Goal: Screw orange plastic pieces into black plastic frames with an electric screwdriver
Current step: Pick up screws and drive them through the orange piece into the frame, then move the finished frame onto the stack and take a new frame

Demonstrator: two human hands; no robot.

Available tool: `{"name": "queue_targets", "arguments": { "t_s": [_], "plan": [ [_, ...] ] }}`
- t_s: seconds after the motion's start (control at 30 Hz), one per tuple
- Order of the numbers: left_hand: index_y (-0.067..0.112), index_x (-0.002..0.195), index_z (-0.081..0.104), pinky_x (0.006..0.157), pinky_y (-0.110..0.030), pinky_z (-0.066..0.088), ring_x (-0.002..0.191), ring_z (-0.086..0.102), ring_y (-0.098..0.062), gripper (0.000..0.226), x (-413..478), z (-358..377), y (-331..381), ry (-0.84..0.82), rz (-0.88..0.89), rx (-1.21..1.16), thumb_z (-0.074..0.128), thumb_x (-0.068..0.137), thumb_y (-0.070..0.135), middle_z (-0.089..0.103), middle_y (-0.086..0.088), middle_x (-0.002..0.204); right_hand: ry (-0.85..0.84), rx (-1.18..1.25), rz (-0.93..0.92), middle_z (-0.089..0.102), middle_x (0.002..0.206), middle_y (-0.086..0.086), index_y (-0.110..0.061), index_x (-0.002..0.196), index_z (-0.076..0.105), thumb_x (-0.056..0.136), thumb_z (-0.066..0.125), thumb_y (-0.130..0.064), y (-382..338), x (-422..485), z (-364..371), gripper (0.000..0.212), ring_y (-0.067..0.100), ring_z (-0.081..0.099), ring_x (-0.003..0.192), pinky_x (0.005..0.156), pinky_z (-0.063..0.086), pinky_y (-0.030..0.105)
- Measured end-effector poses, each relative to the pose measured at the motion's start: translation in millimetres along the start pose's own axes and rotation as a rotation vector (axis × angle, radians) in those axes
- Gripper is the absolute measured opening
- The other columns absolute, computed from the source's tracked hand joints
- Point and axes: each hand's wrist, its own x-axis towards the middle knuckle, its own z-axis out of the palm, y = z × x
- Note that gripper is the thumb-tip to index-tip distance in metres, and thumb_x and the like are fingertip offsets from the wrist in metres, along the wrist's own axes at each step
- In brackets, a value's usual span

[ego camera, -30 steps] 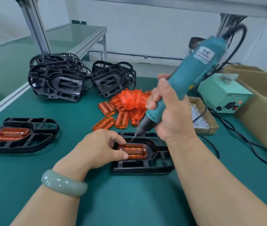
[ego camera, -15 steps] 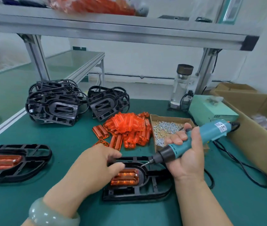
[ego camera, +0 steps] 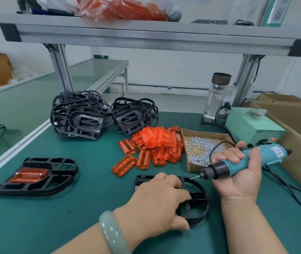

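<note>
- You are working at a factory assembly station: a green-matted workbench [ego camera: 63, 217] under an aluminium shelf frame [ego camera: 146, 39].
- Stacks of black frames [ego camera: 78, 121] and a heap of orange pieces [ego camera: 157, 142] are lying in bulk beside a cardboard tray of screws [ego camera: 194, 168].
- A corded electric screwdriver [ego camera: 252, 158] and a power box [ego camera: 252, 127], its red light glowing, are sharing the bench.

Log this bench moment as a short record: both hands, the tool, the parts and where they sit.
Left hand: holds the black frame
Right hand: grips the electric screwdriver, bit pointing left
Finished frame: far left, orange piece seated
Orange pieces: loose pile behind the hands
Screws: in the cardboard box, right of the pile
Spare frames: two stacks at the back
</note>
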Motion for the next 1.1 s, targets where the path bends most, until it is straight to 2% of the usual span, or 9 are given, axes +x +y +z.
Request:
{"name": "queue_targets", "arguments": {
  "t_s": [0.1, 0.2, 0.33, 0.47, 0.6, 0.73, 0.93, 1.0, 1.1],
  "plan": [
    [0.028, 0.131, 0.047, 0.099, -0.040, 0.041, 0.124, 0.035, -0.017, 0.044, -13, -2, -3, 0.078, 0.008, 0.041, 0.054, 0.088, 0.039, 0.036, 0.009, 0.139, -0.023, 0.036, 0.007, 0.044, 0.058, -0.014, -0.021, 0.087, 0.057, 0.065, 0.075, -0.038, -2, 0, -1, 0.033, -0.001, 0.044, 0.047, 0.053, 0.042, 0.015],
    [0.032, 0.119, 0.054, 0.099, -0.028, 0.036, 0.114, 0.042, -0.011, 0.026, -33, -15, -22, 0.206, -0.041, -0.015, 0.045, 0.095, 0.031, 0.049, 0.012, 0.124, -0.051, 0.057, 0.015, 0.044, 0.059, -0.014, -0.020, 0.086, 0.059, 0.055, 0.084, -0.034, -1, -1, -2, 0.042, -0.001, 0.045, 0.048, 0.053, 0.044, 0.015],
    [0.032, 0.102, 0.062, 0.094, -0.021, 0.038, 0.103, 0.048, -0.001, 0.015, -54, -34, -43, 0.218, -0.091, -0.202, 0.057, 0.090, 0.025, 0.053, 0.017, 0.112, -0.068, 0.006, 0.029, 0.044, 0.060, -0.015, -0.022, 0.087, 0.058, 0.044, 0.094, -0.035, 5, -3, -1, 0.058, -0.002, 0.045, 0.050, 0.055, 0.043, 0.014],
    [0.033, 0.111, 0.059, 0.097, -0.017, 0.035, 0.107, 0.046, 0.000, 0.022, -62, -22, -46, 0.130, -0.115, -0.223, 0.059, 0.089, 0.028, 0.051, 0.016, 0.119, -0.070, -0.040, 0.038, 0.044, 0.060, -0.015, -0.023, 0.085, 0.057, 0.044, 0.094, -0.038, 8, -6, -1, 0.057, -0.002, 0.044, 0.050, 0.055, 0.043, 0.013],
    [0.032, 0.133, 0.042, 0.102, -0.024, 0.033, 0.117, 0.034, -0.009, 0.066, -61, -5, -44, 0.144, -0.285, -0.021, 0.059, 0.076, 0.062, 0.037, 0.012, 0.127, -0.067, -0.066, 0.045, 0.043, 0.060, -0.015, -0.023, 0.085, 0.056, 0.042, 0.096, -0.039, 9, -7, -1, 0.061, -0.002, 0.044, 0.049, 0.055, 0.043, 0.014],
    [0.023, 0.131, 0.044, 0.092, -0.033, 0.043, 0.109, 0.046, -0.020, 0.048, -58, -3, -34, 0.114, -0.265, 0.076, 0.056, 0.088, 0.041, 0.034, 0.003, 0.127, -0.050, -0.104, 0.057, 0.043, 0.059, -0.015, -0.023, 0.085, 0.055, 0.049, 0.089, -0.040, 12, -9, -1, 0.053, -0.002, 0.044, 0.048, 0.055, 0.043, 0.014],
    [0.035, 0.129, 0.043, 0.100, -0.015, 0.026, 0.114, 0.041, -0.005, 0.053, -83, -32, -56, 0.226, -0.172, 0.039, 0.066, 0.081, 0.039, 0.037, 0.015, 0.122, 0.027, -0.124, 0.066, 0.042, 0.059, -0.015, -0.024, 0.088, 0.053, 0.081, 0.064, -0.044, 17, -8, -3, 0.023, -0.002, 0.043, 0.047, 0.053, 0.044, 0.014],
    [0.037, 0.124, 0.048, 0.098, -0.011, 0.024, 0.112, 0.043, -0.003, 0.052, -96, -51, -79, 0.293, -0.216, 0.091, 0.071, 0.077, 0.037, 0.040, 0.017, 0.118, 0.034, -0.124, 0.060, 0.042, 0.059, -0.015, -0.024, 0.087, 0.054, 0.091, 0.053, -0.044, 20, -8, -4, 0.021, -0.002, 0.043, 0.047, 0.053, 0.043, 0.014],
    [0.035, 0.121, 0.054, 0.093, -0.014, 0.029, 0.108, 0.048, -0.005, 0.052, -116, -72, -120, 0.305, -0.404, 0.110, 0.076, 0.075, 0.031, 0.042, 0.018, 0.114, 0.033, -0.135, 0.055, 0.042, 0.059, -0.015, -0.024, 0.088, 0.053, 0.090, 0.052, -0.044, 22, -9, -4, 0.020, -0.002, 0.043, 0.047, 0.054, 0.043, 0.013]
  ]
}}
